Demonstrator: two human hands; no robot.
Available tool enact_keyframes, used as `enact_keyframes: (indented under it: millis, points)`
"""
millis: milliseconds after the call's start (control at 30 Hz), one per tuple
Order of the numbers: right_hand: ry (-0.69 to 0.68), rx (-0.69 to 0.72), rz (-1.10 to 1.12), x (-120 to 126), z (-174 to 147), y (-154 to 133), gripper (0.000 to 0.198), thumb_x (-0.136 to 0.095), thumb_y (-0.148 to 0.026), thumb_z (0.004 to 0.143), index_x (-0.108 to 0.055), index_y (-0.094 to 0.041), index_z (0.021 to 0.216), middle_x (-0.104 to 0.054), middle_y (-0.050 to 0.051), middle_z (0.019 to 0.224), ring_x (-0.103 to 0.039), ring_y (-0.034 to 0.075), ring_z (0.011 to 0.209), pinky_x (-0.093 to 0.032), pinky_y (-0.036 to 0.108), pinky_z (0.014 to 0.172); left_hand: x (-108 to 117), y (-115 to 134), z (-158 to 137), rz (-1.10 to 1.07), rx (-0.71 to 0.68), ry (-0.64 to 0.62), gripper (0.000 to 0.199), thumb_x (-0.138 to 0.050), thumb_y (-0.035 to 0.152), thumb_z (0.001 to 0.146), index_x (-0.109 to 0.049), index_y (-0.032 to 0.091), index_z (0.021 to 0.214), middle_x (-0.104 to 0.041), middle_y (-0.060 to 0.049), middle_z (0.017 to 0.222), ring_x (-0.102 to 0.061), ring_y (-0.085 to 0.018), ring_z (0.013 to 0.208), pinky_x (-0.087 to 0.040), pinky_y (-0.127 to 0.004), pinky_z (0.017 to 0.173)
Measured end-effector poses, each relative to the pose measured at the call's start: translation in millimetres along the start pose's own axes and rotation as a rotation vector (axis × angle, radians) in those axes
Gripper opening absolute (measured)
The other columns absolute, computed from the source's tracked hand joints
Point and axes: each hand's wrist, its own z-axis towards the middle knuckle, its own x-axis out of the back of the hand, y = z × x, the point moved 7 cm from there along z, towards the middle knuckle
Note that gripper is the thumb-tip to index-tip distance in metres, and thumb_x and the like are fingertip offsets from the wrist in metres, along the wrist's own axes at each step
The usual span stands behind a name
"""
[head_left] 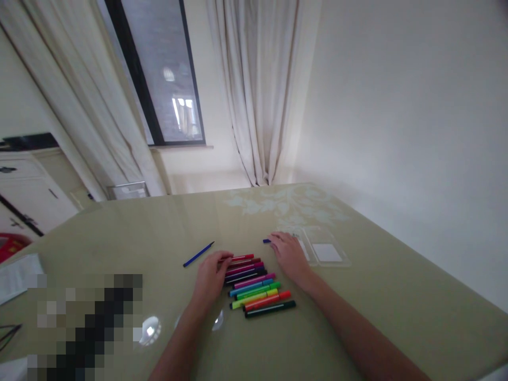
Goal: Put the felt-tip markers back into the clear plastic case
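Observation:
A row of felt-tip markers (254,283) in several colours lies side by side on the table in front of me. My left hand (210,275) is at the row's left ends, its fingers closed on the left end of the red marker (243,257) at the far side. Beyond the row, my right hand (289,255) is low over the table, with fingers bent. A short blue piece (266,241), like a pen cap, sticks out from its fingertips; the rest is hidden. Left of the row, a slim blue pen (198,254) lies diagonally, its narrow tip pointing away.
A clear plastic case (327,253) lies flat and opened, partly behind my right hand. The pale glossy table (138,233) meets a wall at right. Papers (21,278) lie on its left edge, and a blurred-out dark object (95,328) is nearer me.

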Motion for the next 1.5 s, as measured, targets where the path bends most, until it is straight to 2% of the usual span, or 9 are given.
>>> enact_keyframes:
  millis: [100,200,367,467,533,700,867,1333,1500]
  points:
    - [-0.070,0.014,-0.186,-12.2,12.5,3.2,0.023,-0.057,-0.018,0.098,-0.073,-0.021,0.114,-0.066,0.012,0.134,-0.057,0.029,0.121,-0.041,0.043,0.101,-6.3,-2.8,1.4,0.094,-0.045,-0.077,0.033,-0.047,0.039,0.096,-0.076,0.023,0.093,-0.076,-0.007,0.100,-0.068,-0.026,0.100,-0.051,-0.042,0.093]
    - [-0.127,0.025,-0.227,-20.7,12.0,2.2,0.016,-0.059,-0.018,0.098,-0.073,-0.021,0.104,-0.069,0.010,0.128,-0.057,0.028,0.120,-0.038,0.042,0.099,3.5,-5.0,2.3,0.160,-0.058,0.001,0.034,-0.044,0.035,0.098,-0.076,0.023,0.100,-0.074,-0.008,0.112,-0.065,-0.026,0.109,-0.048,-0.043,0.101]
    - [-0.085,-0.003,-0.143,-12.5,-6.6,1.2,0.014,-0.057,-0.016,0.098,-0.070,-0.022,0.102,-0.073,0.008,0.113,-0.061,0.026,0.111,-0.035,0.041,0.099,54.3,-36.9,-10.5,0.490,0.290,0.333,0.042,-0.042,0.040,0.099,-0.067,0.021,0.126,-0.059,-0.015,0.142,-0.050,-0.041,0.128,-0.043,-0.061,0.099]
    - [-0.033,-0.023,-0.011,1.4,-11.5,-2.2,0.015,-0.055,-0.017,0.100,-0.069,-0.022,0.102,-0.075,0.007,0.107,-0.064,0.025,0.105,-0.036,0.040,0.097,64.2,-46.6,-15.2,0.553,0.361,0.322,0.038,-0.045,0.042,0.097,-0.070,0.022,0.116,-0.063,-0.018,0.135,-0.049,-0.044,0.125,-0.042,-0.063,0.094]
    - [-0.019,-0.021,0.127,8.8,-11.8,-8.4,0.016,-0.053,-0.019,0.102,-0.068,-0.022,0.104,-0.076,0.006,0.103,-0.066,0.023,0.100,-0.040,0.038,0.093,58.2,-43.1,-12.0,0.486,0.319,0.263,0.034,-0.045,0.041,0.096,-0.072,0.023,0.106,-0.070,-0.016,0.121,-0.056,-0.041,0.116,-0.044,-0.060,0.093]
    - [0.087,0.028,0.409,22.6,-12.7,-25.7,0.016,-0.053,-0.022,0.102,-0.069,-0.022,0.105,-0.075,0.005,0.103,-0.066,0.021,0.099,-0.048,0.032,0.089,26.5,-2.7,-2.5,0.015,0.057,0.118,0.031,-0.049,0.044,0.095,-0.070,0.022,0.104,-0.075,-0.007,0.104,-0.068,-0.027,0.101,-0.051,-0.041,0.093]
    - [0.146,0.006,0.461,26.4,-13.1,-24.7,0.015,-0.056,-0.021,0.101,-0.070,-0.022,0.104,-0.075,0.005,0.102,-0.066,0.021,0.099,-0.050,0.033,0.091,9.8,12.9,-6.8,-0.146,0.051,0.035,0.031,-0.053,0.045,0.092,-0.071,0.022,0.102,-0.075,-0.007,0.100,-0.070,-0.025,0.093,-0.057,-0.036,0.080]
    - [0.215,0.058,0.504,30.1,-14.2,-23.7,0.015,-0.057,-0.024,0.102,-0.072,-0.023,0.104,-0.075,0.006,0.100,-0.067,0.022,0.096,-0.052,0.036,0.087,6.9,15.4,-8.6,-0.212,0.045,0.010,0.030,-0.055,0.046,0.094,-0.071,0.022,0.102,-0.076,-0.005,0.096,-0.072,-0.023,0.087,-0.058,-0.033,0.075]
    - [0.166,0.085,0.557,28.4,-14.7,-28.0,0.017,-0.058,-0.024,0.100,-0.074,-0.024,0.103,-0.076,0.005,0.098,-0.068,0.022,0.096,-0.052,0.035,0.088,2.9,20.4,-10.4,-0.195,0.023,-0.031,0.029,-0.056,0.044,0.093,-0.073,0.022,0.100,-0.077,-0.006,0.097,-0.073,-0.025,0.090,-0.057,-0.034,0.079]
